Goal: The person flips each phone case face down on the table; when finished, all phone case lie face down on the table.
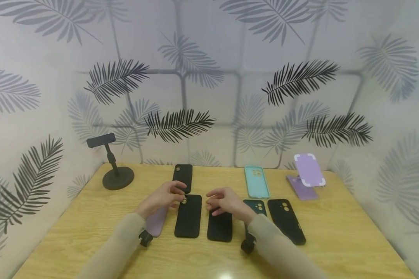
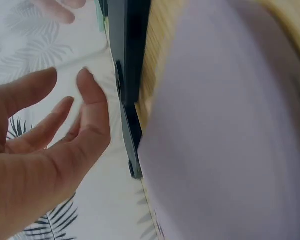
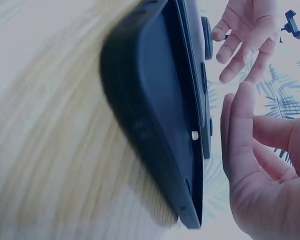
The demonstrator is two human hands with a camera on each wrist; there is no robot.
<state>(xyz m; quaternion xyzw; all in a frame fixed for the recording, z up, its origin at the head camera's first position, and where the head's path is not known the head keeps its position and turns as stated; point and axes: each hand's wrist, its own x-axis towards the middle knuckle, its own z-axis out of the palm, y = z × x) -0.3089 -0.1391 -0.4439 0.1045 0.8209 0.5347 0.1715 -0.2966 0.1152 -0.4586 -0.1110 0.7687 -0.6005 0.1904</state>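
Observation:
My left hand [image 1: 163, 198] hovers with loosely bent fingers over the lilac phone case [image 1: 158, 223] and beside a black phone case [image 1: 188, 217]. In the left wrist view, a gap shows between thumb and fingers, and that hand [image 2: 65, 130] holds nothing. The right hand [image 1: 227, 203] hangs over the top of another black phone case [image 1: 220, 228], partly hiding it. Its fingers are relaxed and empty in the right wrist view, where a dark case [image 3: 150, 95] lies close to the camera.
Behind the left hand lies a black case [image 1: 184, 178]. Rightward are a turquoise case [image 1: 257, 183], a dark green case [image 1: 258, 206] partly under the right arm, and a black case [image 1: 286, 221]. A black stand [image 1: 118, 177] and a lilac stand [image 1: 309, 170] stand near the wall.

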